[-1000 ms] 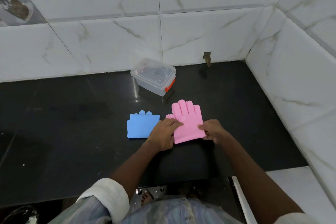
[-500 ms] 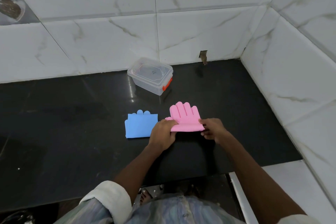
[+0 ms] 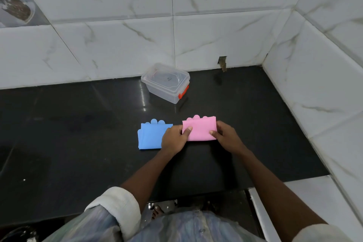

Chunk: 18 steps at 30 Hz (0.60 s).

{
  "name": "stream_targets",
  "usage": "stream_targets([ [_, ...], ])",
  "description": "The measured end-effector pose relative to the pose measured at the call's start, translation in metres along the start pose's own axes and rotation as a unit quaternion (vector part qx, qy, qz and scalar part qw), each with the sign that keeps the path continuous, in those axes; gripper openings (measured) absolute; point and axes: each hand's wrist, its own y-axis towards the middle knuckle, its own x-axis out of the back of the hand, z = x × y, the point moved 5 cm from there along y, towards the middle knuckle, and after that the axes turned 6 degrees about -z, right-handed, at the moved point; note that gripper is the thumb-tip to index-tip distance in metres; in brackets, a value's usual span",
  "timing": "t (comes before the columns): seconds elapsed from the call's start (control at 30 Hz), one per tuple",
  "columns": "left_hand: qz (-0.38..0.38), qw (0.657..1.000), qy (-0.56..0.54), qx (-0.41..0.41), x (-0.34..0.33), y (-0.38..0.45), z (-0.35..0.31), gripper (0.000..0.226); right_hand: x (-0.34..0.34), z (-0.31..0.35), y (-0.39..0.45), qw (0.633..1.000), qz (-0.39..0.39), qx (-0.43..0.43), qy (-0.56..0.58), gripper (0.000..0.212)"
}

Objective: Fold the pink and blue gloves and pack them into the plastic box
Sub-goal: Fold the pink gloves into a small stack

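The pink glove [image 3: 200,128] lies folded in half on the black counter [image 3: 78,133], only its fingertips peeking out at the far edge. My left hand [image 3: 174,139] holds its left edge with the thumb on top. My right hand [image 3: 225,137] holds its right edge. The blue glove [image 3: 150,137] lies folded just to the left, partly under my left hand. The clear plastic box [image 3: 167,82], lid on and with an orange latch, stands behind the gloves near the back wall.
White marble-tiled walls [image 3: 216,35] close the counter at the back and on the right. A white ledge [image 3: 314,202] runs along the near right. The counter's front edge is just before my body.
Both hands have carried the pink glove's cuff end away from me and laid it over the fingers, so the glove is now folded in half. The blue glove and box have not moved.
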Motion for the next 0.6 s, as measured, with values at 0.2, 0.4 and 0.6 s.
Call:
stream_targets([
  [0.2, -0.035, 0.995, 0.062, 0.073, -0.004, 0.002, -0.004, 0.052, -0.013, 0.008, 0.010, 0.988, -0.002, -0.080, -0.134, 0.022],
  [0.4, -0.075, 0.988, 0.126, 0.041, 0.001, 0.002, -0.009, 0.038, -0.023, 0.022, 0.005, 0.979, -0.081, -0.080, -0.170, 0.048],
  [0.6, -0.097, 0.985, 0.137, -0.028, 0.007, 0.007, -0.018, 0.039, -0.027, 0.048, 0.010, 0.947, -0.128, 0.075, -0.286, 0.064],
])
